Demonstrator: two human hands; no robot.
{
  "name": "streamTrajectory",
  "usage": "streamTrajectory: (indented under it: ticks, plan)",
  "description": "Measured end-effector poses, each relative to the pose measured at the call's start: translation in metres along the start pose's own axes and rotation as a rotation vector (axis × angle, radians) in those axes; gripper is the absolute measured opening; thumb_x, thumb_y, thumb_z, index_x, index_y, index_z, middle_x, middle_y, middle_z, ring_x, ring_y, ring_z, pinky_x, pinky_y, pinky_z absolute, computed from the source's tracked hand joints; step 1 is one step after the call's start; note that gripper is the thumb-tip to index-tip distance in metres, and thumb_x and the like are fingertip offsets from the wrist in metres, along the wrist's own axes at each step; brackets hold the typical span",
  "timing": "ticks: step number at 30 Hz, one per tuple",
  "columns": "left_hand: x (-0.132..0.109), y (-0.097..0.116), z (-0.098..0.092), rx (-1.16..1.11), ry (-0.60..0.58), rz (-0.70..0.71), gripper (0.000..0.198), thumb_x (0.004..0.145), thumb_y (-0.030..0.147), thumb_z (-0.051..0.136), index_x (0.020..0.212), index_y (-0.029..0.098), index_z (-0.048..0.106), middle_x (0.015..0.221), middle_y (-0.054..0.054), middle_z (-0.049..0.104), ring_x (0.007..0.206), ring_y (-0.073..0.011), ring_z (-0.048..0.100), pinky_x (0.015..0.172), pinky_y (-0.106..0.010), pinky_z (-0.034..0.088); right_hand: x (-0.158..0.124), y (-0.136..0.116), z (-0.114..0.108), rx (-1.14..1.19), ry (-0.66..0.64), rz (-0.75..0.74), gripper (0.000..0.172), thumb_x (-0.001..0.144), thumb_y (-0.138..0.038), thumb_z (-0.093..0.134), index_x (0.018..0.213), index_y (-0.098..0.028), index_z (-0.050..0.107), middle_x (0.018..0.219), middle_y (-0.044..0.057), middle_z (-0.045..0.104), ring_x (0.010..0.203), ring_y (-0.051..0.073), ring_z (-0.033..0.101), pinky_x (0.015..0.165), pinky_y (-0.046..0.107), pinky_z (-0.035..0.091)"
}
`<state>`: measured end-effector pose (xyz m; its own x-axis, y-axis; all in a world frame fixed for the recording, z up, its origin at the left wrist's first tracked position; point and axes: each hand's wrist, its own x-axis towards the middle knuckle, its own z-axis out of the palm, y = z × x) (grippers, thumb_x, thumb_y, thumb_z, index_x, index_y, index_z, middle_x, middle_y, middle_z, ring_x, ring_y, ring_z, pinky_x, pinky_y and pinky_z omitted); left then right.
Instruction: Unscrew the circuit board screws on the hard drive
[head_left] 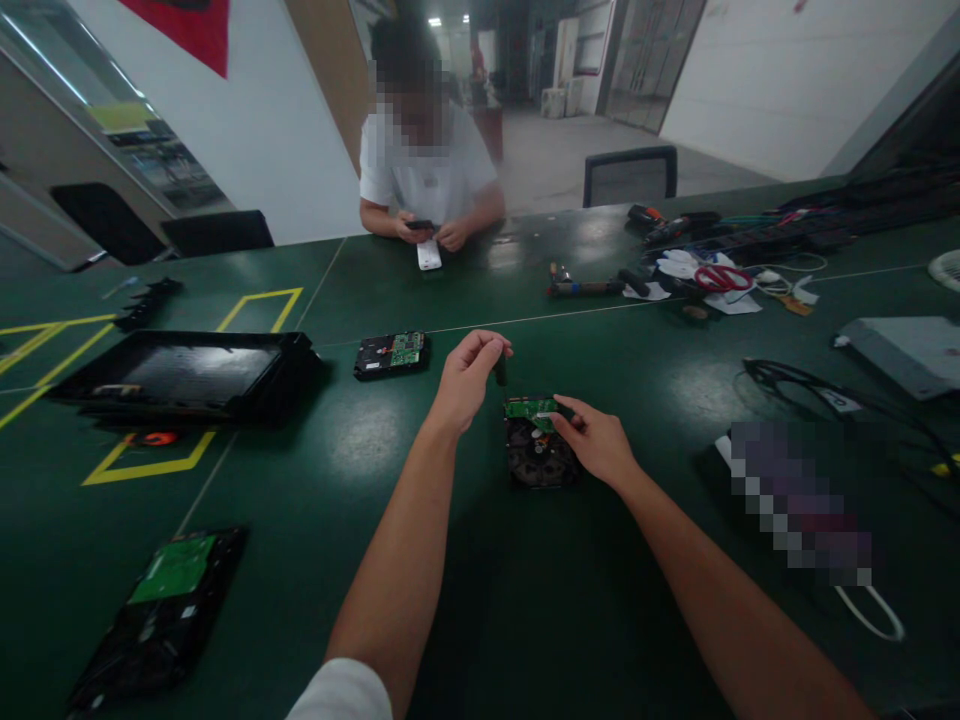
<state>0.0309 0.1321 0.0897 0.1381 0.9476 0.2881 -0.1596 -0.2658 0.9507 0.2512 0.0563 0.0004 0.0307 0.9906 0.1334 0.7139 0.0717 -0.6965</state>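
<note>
Leaning over a green worktop [300,500], a person has both bare hands at a black hard drive [541,455], just right of the middle of the frame. It lies flat with its green circuit board [523,409] facing up, probably so that the board can be reached from above. The left hand [466,378], at the drive's upper left corner, is closed in a pinch on a slim dark tool [502,374], perhaps a screwdriver. The tool stands nearly upright, which would suit pressing straight down; its tip is too small to make out. The right hand [600,445] is partly open at the upper right corner, thumb over the board and forefinger near the far edge, apparently to steady the drive; whether it grips or only rests there, I cannot tell.

Two similar drives lie well apart, board side up: a second drive [390,357] left of the left hand and a third drive [161,620] at lower left, perhaps spaced so that only one sits between the hands. A black casing [191,375] lies at mid left, a grey box [900,352] at right. Across the worktop, at top centre, a person in a white T-shirt [442,170] holds a dark phone [419,225]
</note>
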Motion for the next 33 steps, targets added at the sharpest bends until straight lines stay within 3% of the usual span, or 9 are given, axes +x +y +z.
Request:
streamTrajectory:
  ticks: [7, 17, 29, 33]
  plan:
    - [0.0002, 0.0009, -0.0012, 0.0, -0.016, 0.002, 0.012, 0.091, 0.032, 0.063, 0.093, 0.022, 0.07, 0.088, -0.001, 0.064, 0.081, -0.0139, 0.058, 0.075, -0.027, 0.046, 0.0001, 0.0, -0.0009, 0.012, -0.011, -0.008, 0.05, 0.097, -0.056, 0.054, 0.136, -0.028, 0.065, 0.076, 0.0, 0.071, 0.067, 0.018, 0.065, 0.064, 0.031, 0.049]
    - [-0.0021, 0.0035, 0.0021, -0.082, -0.04, -0.025, 0.018, 0.094, 0.033, 0.056, 0.089, 0.022, 0.068, 0.083, -0.004, 0.069, 0.082, -0.0165, 0.063, 0.081, -0.032, 0.05, -0.0004, -0.0023, -0.0018, 0.023, -0.022, 0.007, 0.05, 0.097, -0.057, 0.053, 0.137, -0.028, 0.064, 0.079, 0.001, 0.072, 0.067, 0.018, 0.065, 0.063, 0.031, 0.048]
    - [-0.0004, -0.0009, -0.0014, 0.033, 0.013, 0.01, 0.017, 0.094, 0.034, 0.06, 0.089, 0.022, 0.072, 0.089, -0.002, 0.063, 0.084, -0.0139, 0.057, 0.076, -0.025, 0.046, -0.0002, -0.0026, -0.0016, 0.004, -0.021, 0.006, 0.049, 0.097, -0.055, 0.055, 0.136, -0.028, 0.065, 0.08, 0.001, 0.072, 0.067, 0.017, 0.064, 0.061, 0.029, 0.046]
    - [-0.0004, 0.0006, -0.0015, -0.057, -0.016, -0.03, 0.014, 0.093, 0.03, 0.059, 0.091, 0.022, 0.07, 0.088, -0.002, 0.064, 0.082, -0.0142, 0.059, 0.076, -0.026, 0.047, 0.0001, -0.0015, -0.0014, -0.009, -0.016, 0.009, 0.049, 0.097, -0.056, 0.054, 0.135, -0.029, 0.066, 0.081, 0.001, 0.072, 0.067, 0.017, 0.064, 0.061, 0.03, 0.046]
